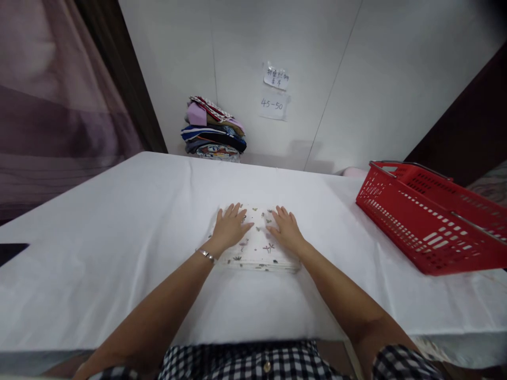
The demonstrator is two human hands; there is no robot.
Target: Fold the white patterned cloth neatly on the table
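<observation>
A folded white cloth (257, 253) with small printed figures lies in front of me on the table, its layers stacked at the near edge. My left hand (230, 226) rests flat on its left part, fingers spread. On the right part lies my right hand (285, 227), also flat with the fingers apart. Neither hand grips the cloth. Between the two hands the printed top of the cloth shows. A metal bracelet (206, 255) sits on my left wrist.
The table has a white cover (119, 237). At the right edge stands a red perforated basket (428, 216) with metal handles. A pile of folded fabrics (214, 132) is at the back by the wall. Paper notes (274, 103) hang on the wall; a pinkish curtain (59, 105) is at left.
</observation>
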